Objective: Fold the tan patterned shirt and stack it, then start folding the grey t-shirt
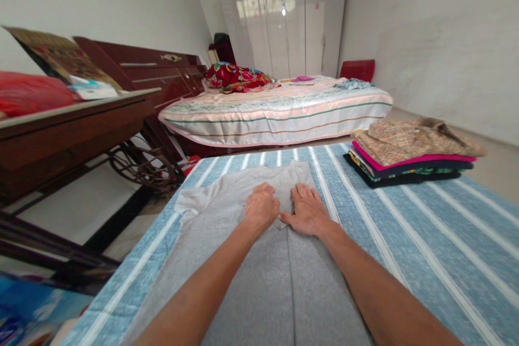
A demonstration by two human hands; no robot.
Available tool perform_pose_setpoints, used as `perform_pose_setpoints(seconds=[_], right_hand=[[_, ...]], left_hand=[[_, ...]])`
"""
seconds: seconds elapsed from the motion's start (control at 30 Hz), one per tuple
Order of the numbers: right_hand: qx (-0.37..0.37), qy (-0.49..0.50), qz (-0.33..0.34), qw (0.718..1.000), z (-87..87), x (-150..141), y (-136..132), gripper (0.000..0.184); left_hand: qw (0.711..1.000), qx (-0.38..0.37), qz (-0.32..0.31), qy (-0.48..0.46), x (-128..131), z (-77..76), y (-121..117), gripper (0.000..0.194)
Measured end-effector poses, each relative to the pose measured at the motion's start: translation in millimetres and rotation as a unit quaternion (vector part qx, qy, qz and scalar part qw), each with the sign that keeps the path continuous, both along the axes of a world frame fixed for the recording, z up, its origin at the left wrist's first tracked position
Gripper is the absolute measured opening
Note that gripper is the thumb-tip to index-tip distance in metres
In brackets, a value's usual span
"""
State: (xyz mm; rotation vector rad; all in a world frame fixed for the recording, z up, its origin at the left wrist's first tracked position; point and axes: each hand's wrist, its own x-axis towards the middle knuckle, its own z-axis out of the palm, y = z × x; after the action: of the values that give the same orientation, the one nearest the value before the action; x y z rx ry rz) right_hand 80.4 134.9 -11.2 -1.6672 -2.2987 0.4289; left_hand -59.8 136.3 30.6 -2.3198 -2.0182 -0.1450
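A grey garment (227, 227) lies spread on the blue-and-white striped bed cover (425, 238) in front of me, one sleeve sticking out to the left. Both hands rest palm down on its middle, side by side and almost touching. My left hand (261, 206) lies flat with its fingers together, curled slightly over the cloth. My right hand (307, 208) lies flat too, fingers stretched forward, thumb pointing toward the left hand. Neither hand grips anything that I can see.
A stack of folded clothes (409, 154) sits on the cover at the far right. A dark wooden table (68, 130) stands at the left, a second bed (279, 111) with a floral bundle lies beyond, and a white wardrobe (284, 21) is at the back.
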Motion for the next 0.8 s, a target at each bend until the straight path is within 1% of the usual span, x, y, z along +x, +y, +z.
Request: perform_pose_setpoints(seconds=[0.1,0.2,0.27,0.37,0.47,0.57,0.63,0.7,0.8], right_hand=[[0.000,-0.004,-0.001,1.000,0.5,-1,-1,0.087],[-0.003,-0.009,-0.002,1.000,0.2,-1,-1,0.086],[-0.002,-0.010,0.001,1.000,-0.4,-1,-1,0.088],[0.004,-0.011,0.002,1.000,-1.2,-2,0,0.091],[0.009,-0.012,0.002,1.000,-1.3,-2,0,0.095],[0.009,-0.013,0.005,1.000,-0.9,-2,0,0.098],[0.008,-0.015,0.006,1.000,-0.7,-2,0,0.098],[0.010,-0.016,0.007,1.000,-0.5,-2,0,0.098],[0.020,-0.016,0.005,1.000,-0.4,-2,-1,0.098]], left_hand=[[0.998,-0.028,-0.048,-0.003,8,-11.2,15,0.041],[0.996,-0.074,-0.059,0.010,8,-22.6,24,0.048],[0.995,-0.084,-0.058,0.011,6,-25.2,26,0.049],[0.996,-0.057,-0.061,0.008,5,-23.3,30,0.045],[0.996,-0.020,-0.088,0.008,7,-22.8,38,0.042],[0.994,-0.026,-0.103,0.012,9,-27.4,46,0.044],[0.994,-0.031,-0.102,0.012,8,-31.1,49,0.045],[0.994,-0.017,-0.107,0.010,6,-33.7,48,0.044],[0.988,0.004,-0.155,0.011,4,-35.4,46,0.040]])
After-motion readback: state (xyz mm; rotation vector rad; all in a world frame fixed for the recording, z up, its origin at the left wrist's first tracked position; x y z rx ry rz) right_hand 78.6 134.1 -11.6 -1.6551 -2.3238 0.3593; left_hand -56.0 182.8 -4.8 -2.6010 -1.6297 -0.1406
